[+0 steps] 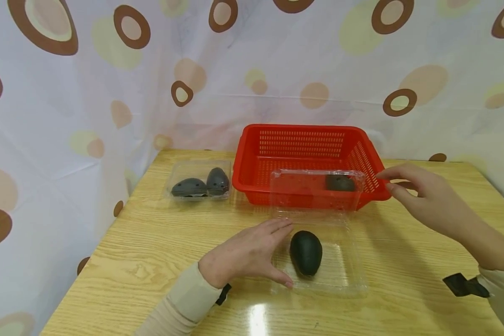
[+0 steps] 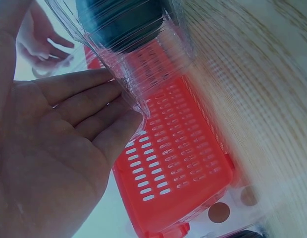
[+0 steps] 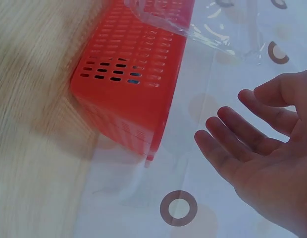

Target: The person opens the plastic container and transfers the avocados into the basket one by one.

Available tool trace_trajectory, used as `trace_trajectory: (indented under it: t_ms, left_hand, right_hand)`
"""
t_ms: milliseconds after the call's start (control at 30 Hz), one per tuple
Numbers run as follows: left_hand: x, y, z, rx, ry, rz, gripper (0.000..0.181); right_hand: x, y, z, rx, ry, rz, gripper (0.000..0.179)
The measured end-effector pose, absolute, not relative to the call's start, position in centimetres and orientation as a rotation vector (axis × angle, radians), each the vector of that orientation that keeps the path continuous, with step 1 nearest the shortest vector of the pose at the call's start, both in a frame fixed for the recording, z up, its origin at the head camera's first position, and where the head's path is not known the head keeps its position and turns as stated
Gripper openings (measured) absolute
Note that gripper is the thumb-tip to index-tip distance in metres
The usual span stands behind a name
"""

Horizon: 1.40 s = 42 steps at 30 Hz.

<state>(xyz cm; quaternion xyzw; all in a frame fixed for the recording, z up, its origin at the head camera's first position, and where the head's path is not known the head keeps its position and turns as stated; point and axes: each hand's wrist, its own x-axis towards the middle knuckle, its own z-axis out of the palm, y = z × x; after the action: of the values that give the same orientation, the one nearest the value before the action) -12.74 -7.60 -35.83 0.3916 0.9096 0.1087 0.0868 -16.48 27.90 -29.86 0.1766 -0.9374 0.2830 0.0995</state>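
A clear plastic clamshell box (image 1: 336, 266) lies on the table with its lid (image 1: 319, 191) raised and leaning back in front of the red basket. One dark green avocado (image 1: 306, 253) sits in the left half of its base. My left hand (image 1: 252, 254) is at the box's left side, fingers extended along the edge and thumb near the front corner; in the left wrist view its fingertips meet the clear plastic (image 2: 136, 101). Beside the right front corner of the red basket (image 1: 245, 186), my right hand (image 1: 428, 196) is raised with loosely bent fingers and holds nothing.
Inside the basket, a dark avocado (image 1: 340, 183) shows through the raised lid. A closed clear box (image 1: 180, 168) with two dark avocados (image 1: 217, 181) stands left of the basket. A patterned curtain (image 1: 252, 56) hangs behind the wooden table (image 1: 151, 261).
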Motion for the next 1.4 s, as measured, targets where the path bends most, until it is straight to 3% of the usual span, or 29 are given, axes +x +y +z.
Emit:
trace_trajectory:
  t_ms: [400,733,1400]
  left_hand:
    - [-12.8,-7.5,-35.8,1.183,2.713,0.322,0.112]
    - [-12.9,-7.4,-35.8,1.166,2.714,0.354,0.112]
    - [-12.7,-7.4,-36.0,1.158,2.728,0.324,0.114]
  right_hand:
    - [-13.4,26.8,-29.0,0.661,-2.658,0.753,0.027]
    - [-11.5,23.9,-29.3,0.858,-2.613,0.764,0.042]
    - [-10.8,19.5,-32.7,1.15,-2.701,0.822,0.029]
